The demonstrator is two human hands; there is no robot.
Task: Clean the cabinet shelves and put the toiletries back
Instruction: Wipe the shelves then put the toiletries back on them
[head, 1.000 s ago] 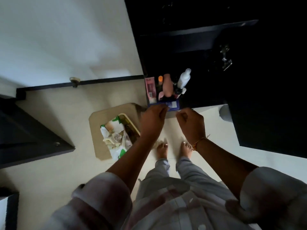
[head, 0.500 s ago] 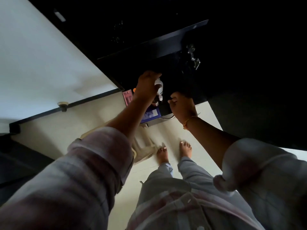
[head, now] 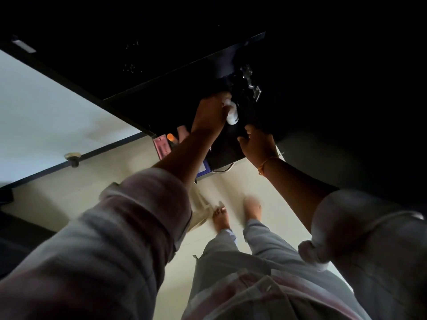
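My left hand point(head: 211, 114) is closed around a small white bottle point(head: 231, 113), lifted up in front of the dark cabinet shelf point(head: 184, 72). My right hand point(head: 257, 143) reaches into the dark cabinet just below and to the right, fingers spread, nothing visible in it. On the lower shelf to the left stand a pink box point(head: 161, 146), an orange-capped item point(head: 171, 136) and a pinkish tube point(head: 182, 132). A blue box point(head: 203, 168) lies at the shelf's front edge, partly behind my left forearm.
A metal hinge point(head: 250, 85) glints inside the cabinet above my hands. The cabinet interior is very dark. A beige bin point(head: 199, 209) stands on the pale floor by my bare feet point(head: 220, 218). A doorstop point(head: 72, 157) sits on the skirting at left.
My left hand took the white bottle from the lower shelf and raised it toward the higher shelf. My right hand opened and moved into the cabinet. The view tilted upward.
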